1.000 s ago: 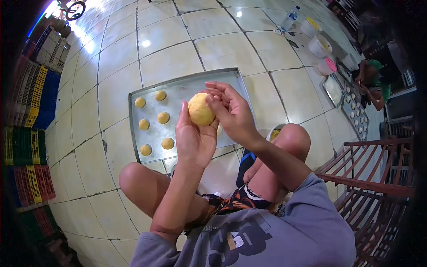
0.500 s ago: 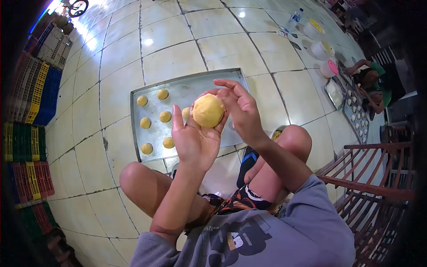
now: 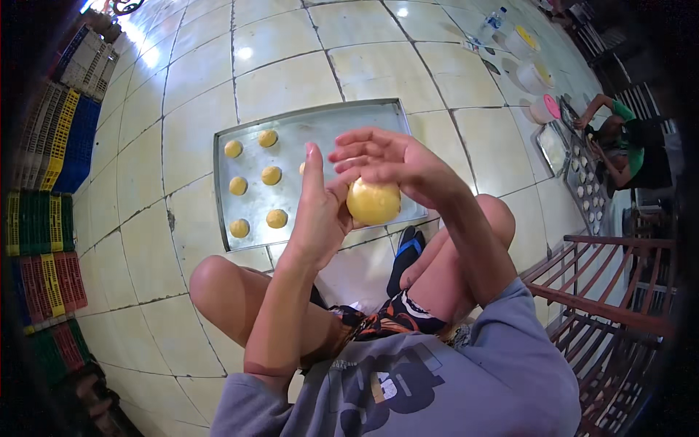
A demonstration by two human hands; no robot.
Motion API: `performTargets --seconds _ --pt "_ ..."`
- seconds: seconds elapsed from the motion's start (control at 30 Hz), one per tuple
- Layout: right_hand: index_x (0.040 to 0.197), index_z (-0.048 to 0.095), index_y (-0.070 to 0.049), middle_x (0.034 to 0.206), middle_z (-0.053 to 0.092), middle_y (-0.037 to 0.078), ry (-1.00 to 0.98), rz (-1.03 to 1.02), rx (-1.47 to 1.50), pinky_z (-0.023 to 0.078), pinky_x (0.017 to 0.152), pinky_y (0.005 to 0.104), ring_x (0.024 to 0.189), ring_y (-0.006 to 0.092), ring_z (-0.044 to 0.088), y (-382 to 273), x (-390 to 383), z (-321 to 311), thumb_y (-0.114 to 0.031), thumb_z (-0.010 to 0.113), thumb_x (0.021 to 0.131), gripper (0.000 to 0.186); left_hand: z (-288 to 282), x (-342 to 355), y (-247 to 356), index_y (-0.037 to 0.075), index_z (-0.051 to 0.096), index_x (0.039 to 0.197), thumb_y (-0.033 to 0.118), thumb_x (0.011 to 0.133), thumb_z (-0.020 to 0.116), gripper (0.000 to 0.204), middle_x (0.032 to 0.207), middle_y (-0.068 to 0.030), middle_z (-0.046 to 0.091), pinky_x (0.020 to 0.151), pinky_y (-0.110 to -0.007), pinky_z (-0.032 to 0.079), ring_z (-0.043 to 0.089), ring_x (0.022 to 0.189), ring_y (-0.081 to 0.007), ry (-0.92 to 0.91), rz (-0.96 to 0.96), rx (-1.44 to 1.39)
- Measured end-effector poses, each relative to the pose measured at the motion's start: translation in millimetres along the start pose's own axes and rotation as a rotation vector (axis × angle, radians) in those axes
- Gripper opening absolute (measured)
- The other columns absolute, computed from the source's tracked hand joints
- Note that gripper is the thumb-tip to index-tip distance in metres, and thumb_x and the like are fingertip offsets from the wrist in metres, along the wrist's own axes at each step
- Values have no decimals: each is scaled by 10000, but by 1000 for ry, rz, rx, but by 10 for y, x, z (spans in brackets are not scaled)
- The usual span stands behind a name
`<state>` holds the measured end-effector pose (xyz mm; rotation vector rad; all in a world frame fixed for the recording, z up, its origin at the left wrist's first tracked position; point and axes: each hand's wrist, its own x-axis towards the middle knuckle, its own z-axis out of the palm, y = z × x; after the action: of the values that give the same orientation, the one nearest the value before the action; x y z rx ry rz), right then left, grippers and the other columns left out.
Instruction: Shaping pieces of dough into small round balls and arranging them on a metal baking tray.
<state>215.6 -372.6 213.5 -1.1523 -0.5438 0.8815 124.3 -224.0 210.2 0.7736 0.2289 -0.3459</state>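
A smooth yellow dough ball [image 3: 373,202] sits between my two hands above the near side of a metal baking tray [image 3: 342,109]. My left hand [image 3: 320,215] cups it from the left, thumb pointing up; its other fingers are partly hidden behind the ball. From above and the right, my right hand [image 3: 408,164] rests against the top of the ball, its fingers stretched out to the left and slightly apart. Several smaller dough balls [image 3: 271,175] lie in rows on the left part of the tray. Another dough ball is mostly covered by my hands.
Stacked plastic crates [image 3: 76,153] line the left side. At the right, a person [image 3: 615,142] works beside a tray of pale pieces [image 3: 582,178]. Tubs [image 3: 535,76] and a plastic bottle [image 3: 491,25] stand on the tiled floor. A slatted wooden rack [image 3: 611,284] is close on my right.
Both hands and the dough ball have shifted right and slightly down. My left hand has turned from palm-up to more sideways, and my right hand has come over the ball's top.
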Motion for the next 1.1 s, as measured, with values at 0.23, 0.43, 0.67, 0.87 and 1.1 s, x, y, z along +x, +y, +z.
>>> performTargets --seconds 0.23,0.43,0.67,0.87,1.1 --pt "1223 576 26 1136 626 178 98 212 15 476 924 304 1064 212 587 -16 30 24 -138 689 849 424 -18 -66 57 -84 589 1155 761 911 195 964 1062 -190 637 759 -275 525 624 901 -205 -12 -178 130" --pt "1212 593 19 1150 629 147 51 123 -181 440 937 295 1047 196 581 -21 -27 -51 -135 699 842 414 2 -26 -1 -108 497 1249 699 938 241 902 1144 -246 609 822 -367 567 641 1017 -339 25 -181 5" --pt "1241 591 -32 1207 616 77 188 -58 -521 390 976 318 1108 191 541 -109 -158 -158 -117 737 794 477 -32 32 -168 -97 408 1298 551 999 298 722 1153 -252 580 881 -447 554 624 1055 -379 151 -75 -411" --pt "1279 581 -74 1257 587 75 56 -139 -784 390 966 320 1102 215 528 -13 -173 -63 -115 805 684 637 -100 18 -210 -76 401 1302 498 1022 293 647 1122 -231 573 895 -469 533 625 1048 -373 169 -34 -523" --pt "1233 617 -128 1106 592 63 -128 -324 -1025 423 868 321 923 223 543 247 -288 -59 -138 827 619 649 -160 -50 -516 11 336 1375 531 1006 298 639 1254 -237 525 914 -486 520 583 1132 -374 286 -14 -245"
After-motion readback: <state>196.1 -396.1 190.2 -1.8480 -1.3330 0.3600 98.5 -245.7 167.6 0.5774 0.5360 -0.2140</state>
